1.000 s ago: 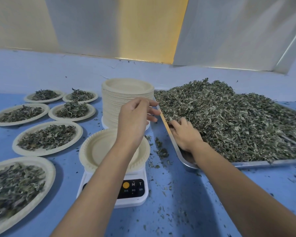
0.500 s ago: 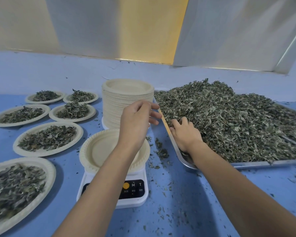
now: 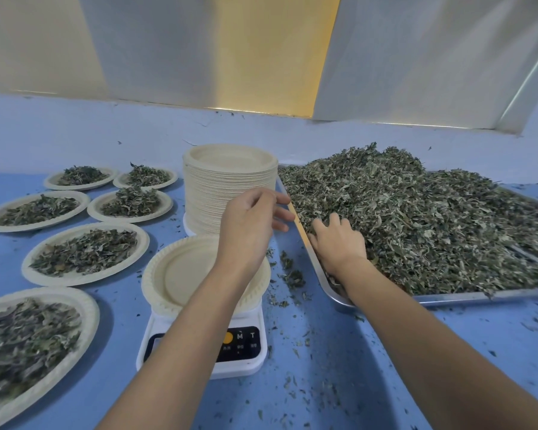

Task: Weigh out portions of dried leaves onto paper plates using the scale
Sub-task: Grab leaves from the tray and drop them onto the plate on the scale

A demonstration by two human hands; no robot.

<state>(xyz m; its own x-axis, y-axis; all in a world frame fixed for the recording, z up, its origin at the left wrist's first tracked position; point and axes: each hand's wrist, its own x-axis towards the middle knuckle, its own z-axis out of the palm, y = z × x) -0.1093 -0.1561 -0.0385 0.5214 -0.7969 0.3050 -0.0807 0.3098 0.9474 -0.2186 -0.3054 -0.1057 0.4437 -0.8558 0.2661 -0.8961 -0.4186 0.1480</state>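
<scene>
Little was changed. The left hand [image 3: 249, 225] was kept above the empty plate [image 3: 180, 274] on the scale [image 3: 249, 364], fingers loose, nothing held. The right hand [image 3: 339, 243] was kept in the leaves [image 3: 416, 218] on the tray [image 3: 448, 297]; its fingertips were buried, so the grip could not be told. No portion had been moved yet.

Both forearms stretched forward, left hand [image 3: 252, 225] raised, fingers [image 3: 284, 216] loosely spread, right hand [image 3: 339, 243] palm down, fingertips hidden.
</scene>
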